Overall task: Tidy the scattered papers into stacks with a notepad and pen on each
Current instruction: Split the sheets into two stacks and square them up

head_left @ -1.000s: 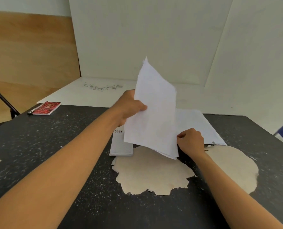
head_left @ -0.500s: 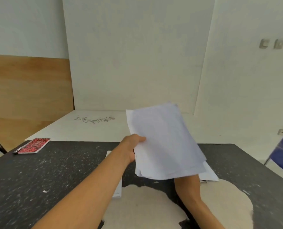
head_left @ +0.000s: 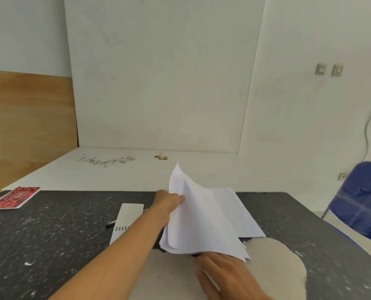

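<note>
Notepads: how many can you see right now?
2. A red notepad at the table's far left edge; a white notepad left of the left forearm. Papers may hide others.

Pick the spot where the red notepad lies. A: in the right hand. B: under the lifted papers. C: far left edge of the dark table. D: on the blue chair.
C: the red notepad lies flat at the far left edge of the table, well away from the papers held by the left hand.

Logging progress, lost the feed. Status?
Left hand grips lifted papers. Right hand open at their lower edge. White notepad and pen beside, unplaced.
</note>
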`<state>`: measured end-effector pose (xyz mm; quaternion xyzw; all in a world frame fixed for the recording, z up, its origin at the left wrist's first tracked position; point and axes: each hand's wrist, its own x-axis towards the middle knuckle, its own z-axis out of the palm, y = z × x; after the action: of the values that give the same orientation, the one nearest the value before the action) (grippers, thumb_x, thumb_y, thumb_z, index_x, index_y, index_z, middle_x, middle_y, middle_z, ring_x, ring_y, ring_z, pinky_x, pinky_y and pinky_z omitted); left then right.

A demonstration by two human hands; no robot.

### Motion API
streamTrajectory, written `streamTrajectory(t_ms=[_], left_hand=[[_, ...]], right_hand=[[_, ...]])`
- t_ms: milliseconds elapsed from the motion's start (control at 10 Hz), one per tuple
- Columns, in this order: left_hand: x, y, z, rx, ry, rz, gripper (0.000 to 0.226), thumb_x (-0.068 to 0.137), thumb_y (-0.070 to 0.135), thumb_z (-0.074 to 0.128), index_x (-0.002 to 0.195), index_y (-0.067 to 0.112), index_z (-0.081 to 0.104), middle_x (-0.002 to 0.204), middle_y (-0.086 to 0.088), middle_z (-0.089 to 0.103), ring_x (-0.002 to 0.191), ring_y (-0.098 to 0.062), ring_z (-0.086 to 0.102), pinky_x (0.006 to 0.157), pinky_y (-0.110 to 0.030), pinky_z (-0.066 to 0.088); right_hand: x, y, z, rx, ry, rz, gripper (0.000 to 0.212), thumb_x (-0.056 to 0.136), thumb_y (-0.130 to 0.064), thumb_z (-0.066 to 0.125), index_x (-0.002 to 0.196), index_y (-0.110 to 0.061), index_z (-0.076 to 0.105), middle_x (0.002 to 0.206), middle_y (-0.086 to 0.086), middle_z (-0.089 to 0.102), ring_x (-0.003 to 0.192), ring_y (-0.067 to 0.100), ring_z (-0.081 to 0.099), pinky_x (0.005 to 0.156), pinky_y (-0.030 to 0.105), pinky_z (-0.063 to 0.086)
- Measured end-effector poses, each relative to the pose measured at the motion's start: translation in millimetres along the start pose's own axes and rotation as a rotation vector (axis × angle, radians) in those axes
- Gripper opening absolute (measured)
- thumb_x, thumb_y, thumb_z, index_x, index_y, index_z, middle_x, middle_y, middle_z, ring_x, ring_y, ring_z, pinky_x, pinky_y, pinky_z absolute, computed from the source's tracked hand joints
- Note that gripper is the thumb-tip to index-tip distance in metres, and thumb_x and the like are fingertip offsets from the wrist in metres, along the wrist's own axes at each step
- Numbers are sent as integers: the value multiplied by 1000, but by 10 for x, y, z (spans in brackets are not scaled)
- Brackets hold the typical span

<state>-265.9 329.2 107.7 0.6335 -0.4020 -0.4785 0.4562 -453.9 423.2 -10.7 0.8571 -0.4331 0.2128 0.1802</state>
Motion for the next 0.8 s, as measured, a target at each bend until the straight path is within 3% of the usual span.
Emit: streamTrajectory(t_ms=[100,200,300,400,500,600,700,800], left_hand=[[47,133,-195,35,15,253,33,91,10,67,124,8,62,114,-9,68,99,-28,65,81,-35,53],[0,296,-391,140,11,516,47,91,13,68,134,22,52,120,3,64,107,-20,63,82,-30,52],[-123,446,-526,192,-7,632,46,91,18,69,132,27,51,116,9,64,102,-15,64,76,-27,50],[-245,529,-622,152,-27,671,30,93,19,67,121,26,62,106,10,71,95,-13,69,74,-28,54],[-308,494,-708,46,-80,659,25,94,19,67,117,28,64,105,10,73,93,-11,71,74,-27,56],[-315,379,-789,-8,-96,634,29,94,21,67,122,27,63,110,10,74,100,-12,71,85,-33,57],[-282,232,-860,-31,-80,615,33,94,23,67,126,27,60,115,9,71,105,-15,69,90,-36,56],[-275,79,-885,-38,-77,591,32,92,23,69,120,33,57,112,11,70,103,-12,68,84,-29,56]], right_hand=[[-78,-55,-382,207,424,-145,27,87,-17,65,61,-17,56,72,-9,58,60,8,52,60,17,46],[74,22,-603,515,545,135,29,88,-7,67,64,-14,52,65,-7,49,57,15,47,51,33,41],[472,211,-605,715,499,534,17,86,-25,76,95,-24,61,89,-12,64,79,7,62,67,25,51],[851,400,-606,1127,313,777,78,70,-48,85,134,-24,47,125,-9,60,113,11,60,96,33,50],[1107,508,-684,1555,249,757,102,56,-42,96,141,-20,43,129,4,66,115,27,66,100,49,51],[1237,484,-846,1642,303,662,69,67,-16,90,127,-7,59,116,10,73,104,33,71,90,49,56],[1269,428,-892,1556,314,641,55,65,-12,87,115,-2,68,110,10,75,100,33,72,84,44,59],[1217,355,-826,1468,294,659,55,61,-13,90,112,-4,70,106,7,76,97,30,73,83,43,60]])
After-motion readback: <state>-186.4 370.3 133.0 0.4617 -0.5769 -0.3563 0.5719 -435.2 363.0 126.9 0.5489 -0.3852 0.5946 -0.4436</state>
